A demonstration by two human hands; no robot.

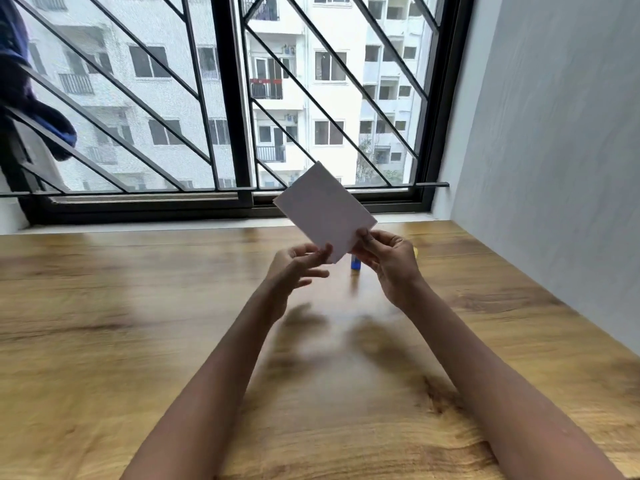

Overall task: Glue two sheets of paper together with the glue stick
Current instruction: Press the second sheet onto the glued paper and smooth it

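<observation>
A white stack of paper sheets (322, 209) is held tilted in the air above the wooden table (138, 306). My right hand (388, 261) pinches its lower right edge between thumb and fingers. My left hand (298, 268) touches the lower corner with its fingertips, the other fingers spread. How many sheets there are cannot be told. A blue glue stick (355, 264) stands on the table behind my hands, mostly hidden by the paper and my right hand. A small yellow thing (415, 251) peeks out beside my right hand.
A barred window (228, 98) runs along the table's far edge. A grey wall (554, 150) closes the right side. Dark blue cloth (34, 109) hangs at the upper left.
</observation>
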